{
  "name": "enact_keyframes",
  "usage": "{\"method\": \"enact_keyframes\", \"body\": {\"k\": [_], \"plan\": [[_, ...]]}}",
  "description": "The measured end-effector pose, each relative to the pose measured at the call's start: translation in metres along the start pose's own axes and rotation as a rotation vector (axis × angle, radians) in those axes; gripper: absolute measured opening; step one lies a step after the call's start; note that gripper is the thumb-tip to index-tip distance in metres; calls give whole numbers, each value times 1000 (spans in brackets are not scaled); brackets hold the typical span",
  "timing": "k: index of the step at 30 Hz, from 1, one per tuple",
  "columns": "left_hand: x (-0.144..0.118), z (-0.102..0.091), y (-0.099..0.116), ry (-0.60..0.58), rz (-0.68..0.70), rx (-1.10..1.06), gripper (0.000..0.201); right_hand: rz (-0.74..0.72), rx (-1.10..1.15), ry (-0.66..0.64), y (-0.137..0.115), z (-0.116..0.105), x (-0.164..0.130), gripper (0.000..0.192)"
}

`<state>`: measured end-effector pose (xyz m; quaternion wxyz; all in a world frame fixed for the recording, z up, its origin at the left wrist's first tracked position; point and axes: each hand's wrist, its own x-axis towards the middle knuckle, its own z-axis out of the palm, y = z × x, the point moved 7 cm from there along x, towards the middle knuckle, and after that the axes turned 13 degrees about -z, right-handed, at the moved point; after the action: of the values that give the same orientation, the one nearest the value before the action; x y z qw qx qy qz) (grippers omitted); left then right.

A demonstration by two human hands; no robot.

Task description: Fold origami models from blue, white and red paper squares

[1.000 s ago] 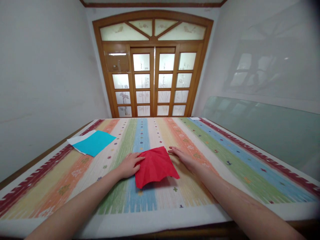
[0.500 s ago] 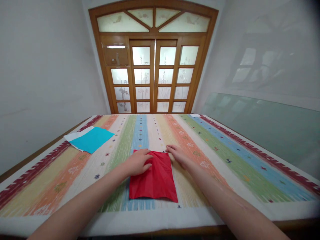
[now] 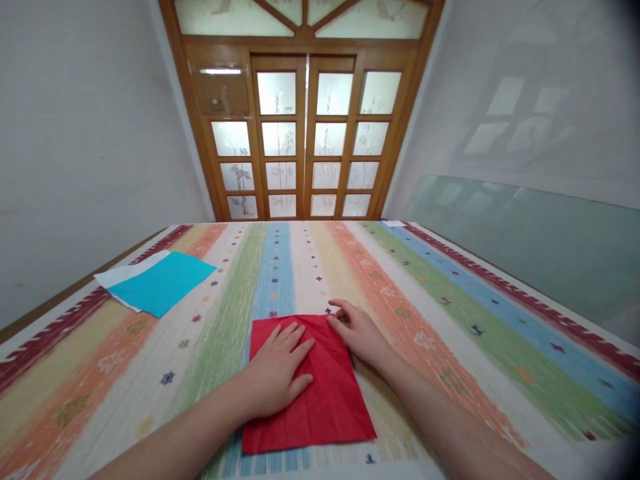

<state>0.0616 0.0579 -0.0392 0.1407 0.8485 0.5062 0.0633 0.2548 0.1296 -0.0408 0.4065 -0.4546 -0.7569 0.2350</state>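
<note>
I was flattening the red paper (image 3: 320,400) on the striped bench (image 3: 450,320): left hand (image 3: 277,373) spread flat, right hand (image 3: 357,333) open-gripped at its far corner. Creasing needed aligned edges.

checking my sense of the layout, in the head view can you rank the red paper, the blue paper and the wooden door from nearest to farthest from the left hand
1. Red paper: right under the left hand, which lies flat on it.
2. Blue paper: off to the left, near the striped cloth's left edge.
3. Wooden door: beyond the far end of the cloth.
</note>
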Motion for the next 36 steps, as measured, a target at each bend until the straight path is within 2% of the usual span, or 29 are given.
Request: {"method": "enact_keyframes", "body": {"k": [4,11,18,21,25,29,32,36], "plan": [[-5,-8,3,-85,46,-3,68,6,2,-3,-1,3,-3,39],[-8,-21,11,-108,124,-25,61,23,133,-6,-7,6,-6,45],[-11,-29,21,-32,189,-81,43,95,484,-5,-19,16,-16,57],[-12,-33,25,1,232,-98,31,127,565,-64,-18,23,-17,63],[-14,-37,31,2,278,-130,27,120,547,-120,-18,23,-16,63],[-14,-38,34,8,292,-136,26,62,412,-129,-25,19,-16,56],[-12,-39,29,66,267,-112,28,-16,316,-115,-32,17,-15,53],[-5,-36,15,134,185,-47,30,-80,325,-119,-39,19,-14,45]]}}
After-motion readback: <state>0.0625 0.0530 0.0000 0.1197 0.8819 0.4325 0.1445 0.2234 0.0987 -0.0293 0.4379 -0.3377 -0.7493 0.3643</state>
